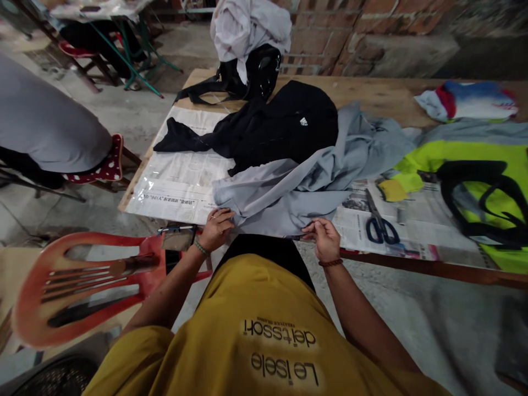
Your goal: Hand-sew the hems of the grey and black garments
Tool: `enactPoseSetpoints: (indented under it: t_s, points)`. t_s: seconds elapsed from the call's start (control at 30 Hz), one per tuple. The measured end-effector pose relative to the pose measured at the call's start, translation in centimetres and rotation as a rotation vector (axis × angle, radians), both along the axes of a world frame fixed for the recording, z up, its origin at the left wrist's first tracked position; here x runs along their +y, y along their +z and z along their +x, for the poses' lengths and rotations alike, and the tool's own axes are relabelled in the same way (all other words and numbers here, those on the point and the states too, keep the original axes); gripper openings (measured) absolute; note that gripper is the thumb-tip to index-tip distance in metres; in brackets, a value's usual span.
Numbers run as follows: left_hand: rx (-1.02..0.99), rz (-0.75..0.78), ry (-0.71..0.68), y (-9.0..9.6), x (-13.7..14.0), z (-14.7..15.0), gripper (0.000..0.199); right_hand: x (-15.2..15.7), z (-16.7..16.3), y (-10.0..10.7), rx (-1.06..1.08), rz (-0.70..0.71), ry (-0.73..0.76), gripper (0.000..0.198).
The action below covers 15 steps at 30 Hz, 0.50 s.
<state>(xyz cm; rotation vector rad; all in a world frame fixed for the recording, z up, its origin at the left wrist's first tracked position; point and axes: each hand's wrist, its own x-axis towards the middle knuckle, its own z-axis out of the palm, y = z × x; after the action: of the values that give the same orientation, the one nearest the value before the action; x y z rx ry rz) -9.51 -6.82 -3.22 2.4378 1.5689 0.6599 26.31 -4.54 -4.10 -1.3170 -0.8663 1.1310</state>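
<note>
Cloth (297, 190), grey and rumpled, lies on the table (371, 88) between the two hands and spreads away beyond them, its near edge running from one to the other. It should handle light and soft, with no stiffness of its own; the weave looks smooth, so it may slide over the glossy newspaper (177, 190) just beyond the left hand. It hardly seems fragile, though it probably creases easily. Going rightward, the likely holds are the corner by the left hand, then the straight near edge, then the gathered edge at the right hand. The black top (280, 129), past both hands, rests on the far folds and may drag on them.

The left hand (216, 228) reaches forward, palm down, its fingers lightly curved and close together over the cloth's left corner; the thumb is hidden, so whether it grips or only presses I cannot tell. A red chair (152, 275) stands left of that wrist. The right hand (325, 239) turns inward, thumb and forefinger pinched together on the near edge, the other fingers curled. To its right, well clear of the fingers, lie the scissors (380, 223).
</note>
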Motion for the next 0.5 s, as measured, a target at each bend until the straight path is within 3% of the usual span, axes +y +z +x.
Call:
enactPoseSetpoints:
  t_s: [0.1, 0.23, 0.43, 0.5]
  points:
    - [-0.001, -0.051, -0.034, 0.6, -0.2, -0.1, 0.028, 0.9, 0.3, 2.0, 0.032, 0.031, 0.01, 0.04]
    - [0.001, -0.09, 0.065, 0.7, 0.3, 0.3, 0.03, 4.2, 0.5, 4.4, 0.04, 0.046, 0.07, 0.037]
    - [-0.061, -0.107, 0.157, -0.5, 2.1, 1.5, 0.052, 11.7, -0.7, 5.6, 0.122, -0.173, 0.256, 0.027]
    - [-0.09, -0.106, 0.185, -0.8, 2.6, 1.6, 0.049, 13.7, -1.6, 5.9, 0.135, -0.204, 0.272, 0.022]
